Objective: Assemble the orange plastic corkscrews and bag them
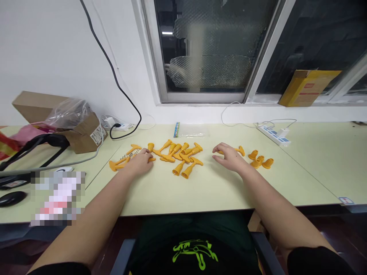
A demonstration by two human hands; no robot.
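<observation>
My left hand (140, 163) is at the left of the table, its fingers closed around a yellow corkscrew handle (151, 159) whose end sticks out past the fingertips. Beside it lie yellow T-shaped handles (114, 165) with bare metal spirals (124, 157), partly under the hand. Palm down at the right, my right hand (229, 157) has its thumb and fingers apart. Behind it lies another yellow T-handled piece (241, 150), partly hidden. Between the hands spreads a heap of yellow corkscrews (178, 151) with bell-shaped caps. Several loose yellow caps (255, 162) sit right of my right hand.
A clear plastic bag (192, 130) lies behind the heap. Power strips stand at the back left (122, 126) and back right (275, 135). Open cardboard box (83, 133), black mouse (13, 198) and cables (126, 97) occupy the left side.
</observation>
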